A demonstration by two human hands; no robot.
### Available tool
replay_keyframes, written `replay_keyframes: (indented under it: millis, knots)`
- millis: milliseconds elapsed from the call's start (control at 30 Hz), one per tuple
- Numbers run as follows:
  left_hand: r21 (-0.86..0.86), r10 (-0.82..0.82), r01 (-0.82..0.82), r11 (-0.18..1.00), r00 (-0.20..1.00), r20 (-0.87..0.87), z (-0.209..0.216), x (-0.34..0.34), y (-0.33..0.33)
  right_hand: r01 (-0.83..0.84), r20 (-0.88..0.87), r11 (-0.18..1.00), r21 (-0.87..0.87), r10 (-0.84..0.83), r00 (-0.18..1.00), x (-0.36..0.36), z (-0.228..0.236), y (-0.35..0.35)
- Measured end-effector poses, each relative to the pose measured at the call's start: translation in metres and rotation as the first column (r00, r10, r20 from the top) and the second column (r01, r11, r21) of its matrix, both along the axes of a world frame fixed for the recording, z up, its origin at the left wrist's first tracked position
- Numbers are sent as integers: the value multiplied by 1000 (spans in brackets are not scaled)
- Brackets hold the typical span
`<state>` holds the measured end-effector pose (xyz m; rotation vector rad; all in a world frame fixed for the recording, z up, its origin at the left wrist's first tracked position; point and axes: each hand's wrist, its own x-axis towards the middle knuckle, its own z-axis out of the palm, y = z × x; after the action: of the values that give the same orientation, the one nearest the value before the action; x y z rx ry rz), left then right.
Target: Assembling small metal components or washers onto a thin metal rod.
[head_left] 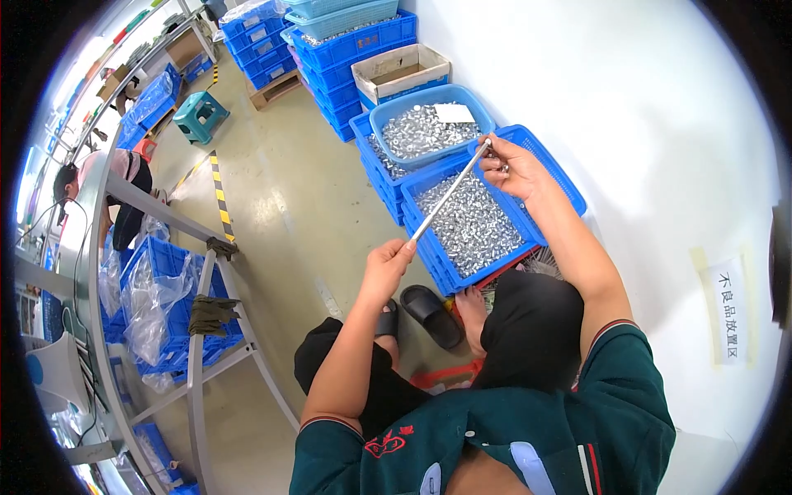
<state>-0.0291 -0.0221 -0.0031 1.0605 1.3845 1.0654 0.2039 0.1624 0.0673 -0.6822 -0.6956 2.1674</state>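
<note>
My left hand (pixel 389 268) is closed around the lower end of a thin silver rod (pixel 450 195), which slants up and to the right. At its upper end, the thumb and fingers of my right hand (pixel 518 172) pinch a small shiny metal piece (pixel 487 142) at the tip. A few more metal bits show among the curled fingers of that hand. Below the rod sits a blue crate (pixel 450 279) filled with small silver cylindrical metal parts (pixel 474 227). Whether the rod itself has pieces threaded along it is too small to tell.
Behind the crate, a light-blue basin (pixel 375 124) holds more metal parts and a white card (pixel 454 113). Stacked blue crates (pixel 330 82) and a cardboard box (pixel 400 70) stand farther back. A metal frame (pixel 195 388) and a bending person (pixel 124 169) are at left; a white wall (pixel 627 107) is at right.
</note>
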Motion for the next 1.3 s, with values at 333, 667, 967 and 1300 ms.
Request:
replay_keyframes:
  millis: [333,667,967,1300]
  knots:
    - [1,22,-22,1000,1000,-16,2,2,-3,-32,177,990,139,7,984,-3,17,-5]
    - [55,74,-75,996,997,15,1,17,0,-112,213,977,179,73,974,-12,17,-13]
    - [-85,89,-68,994,957,276,10,18,12,-614,604,786,74,455,655,-31,7,-40]
    - [-150,108,-69,986,956,274,6,9,9,-106,268,976,-189,156,951,-8,-51,-2]
